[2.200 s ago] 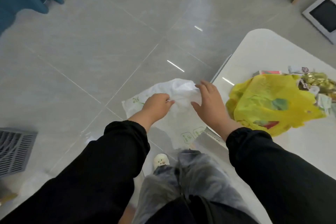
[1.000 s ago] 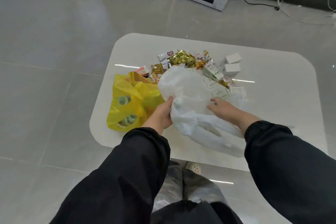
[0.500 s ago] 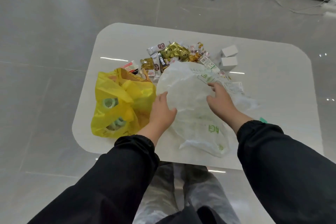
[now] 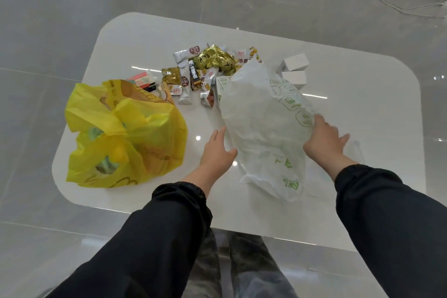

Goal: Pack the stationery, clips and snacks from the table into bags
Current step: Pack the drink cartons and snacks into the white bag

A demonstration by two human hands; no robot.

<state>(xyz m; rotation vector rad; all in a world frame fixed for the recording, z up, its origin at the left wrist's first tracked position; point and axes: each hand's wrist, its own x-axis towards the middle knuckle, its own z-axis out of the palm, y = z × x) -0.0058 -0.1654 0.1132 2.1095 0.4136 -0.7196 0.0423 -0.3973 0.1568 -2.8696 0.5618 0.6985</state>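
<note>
Loosely crumpled, the thin white plastic bag with green print (image 4: 261,123) lies on the glossy white rounded desk (image 4: 362,94), its far end raised over the snacks. The left hand (image 4: 216,152) touches the bag's left edge, grip slack, fingers straight, clasping nothing. The right hand (image 4: 324,140), blurred, rests on the bag's right edge with fingers splayed, its grip likewise unclenched. Just behind the bag lie a heap of shiny foil snack packets (image 4: 208,65), gold and silver, and two small white cardboard boxes (image 4: 295,68). To the left sits a bulging, wrinkled yellow plastic bag (image 4: 145,133), apart from the left hand.
</note>
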